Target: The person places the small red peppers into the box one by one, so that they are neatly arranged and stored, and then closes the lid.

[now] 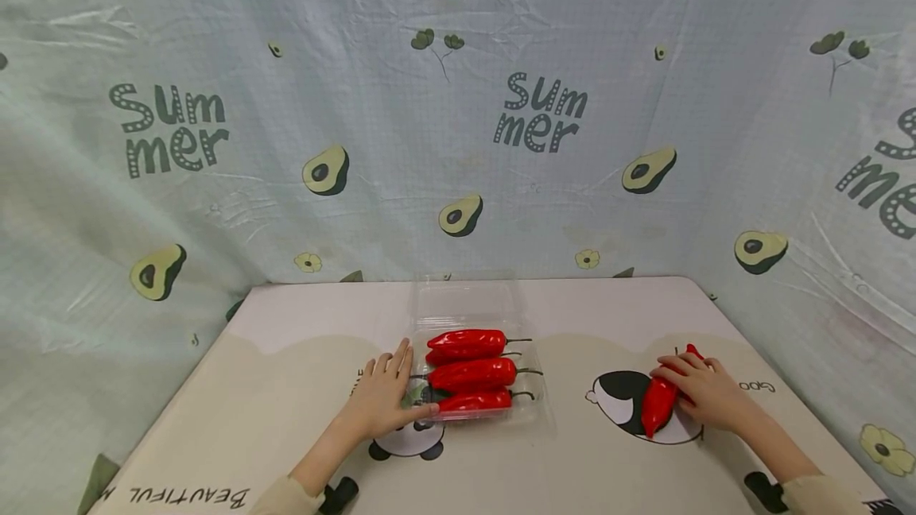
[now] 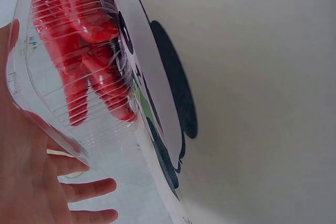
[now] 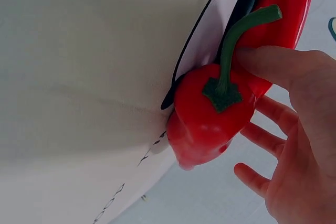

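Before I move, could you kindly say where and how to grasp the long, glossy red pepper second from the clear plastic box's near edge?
I'd grasp the long, glossy red pepper across its thick body near the stem, coming from above on the right: it lies sideways, uncovered, its stem looks thin, and the left hand is at the clear plastic box's left side.

Screened-off tabletop corner, rm type unclear: avocado-print sheeting [image 1: 401, 141] w/ "Summer" lettering behind & beside cartoon-print tbl [image 1: 286, 388].
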The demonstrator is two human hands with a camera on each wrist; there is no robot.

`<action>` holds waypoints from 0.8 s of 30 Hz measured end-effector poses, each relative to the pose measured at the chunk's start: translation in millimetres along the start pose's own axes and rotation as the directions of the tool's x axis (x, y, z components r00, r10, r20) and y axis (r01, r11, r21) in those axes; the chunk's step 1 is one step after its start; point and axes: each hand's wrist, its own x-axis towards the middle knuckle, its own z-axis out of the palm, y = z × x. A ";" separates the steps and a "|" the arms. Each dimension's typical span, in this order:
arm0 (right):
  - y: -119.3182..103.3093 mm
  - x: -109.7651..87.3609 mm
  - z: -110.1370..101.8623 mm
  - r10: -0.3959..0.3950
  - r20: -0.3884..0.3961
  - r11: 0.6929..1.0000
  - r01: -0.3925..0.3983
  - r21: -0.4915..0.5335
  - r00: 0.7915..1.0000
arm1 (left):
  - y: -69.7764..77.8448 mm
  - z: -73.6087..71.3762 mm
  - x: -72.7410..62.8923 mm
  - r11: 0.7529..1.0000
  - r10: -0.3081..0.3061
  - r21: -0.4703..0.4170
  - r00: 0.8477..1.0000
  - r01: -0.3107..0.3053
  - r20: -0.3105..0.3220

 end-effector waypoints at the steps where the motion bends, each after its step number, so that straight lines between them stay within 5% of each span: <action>1: -0.3 0.3 0.1 0.003 0.010 1.000 -0.003 0.000 1.000 | 0.0 0.2 -0.1 1.000 -0.002 -0.003 1.000 0.002 0.001; 24: -1.8 2.1 0.3 0.016 0.018 1.000 -0.016 0.016 1.000 | 0.3 0.2 1.0 1.000 -0.014 -0.005 1.000 0.014 0.019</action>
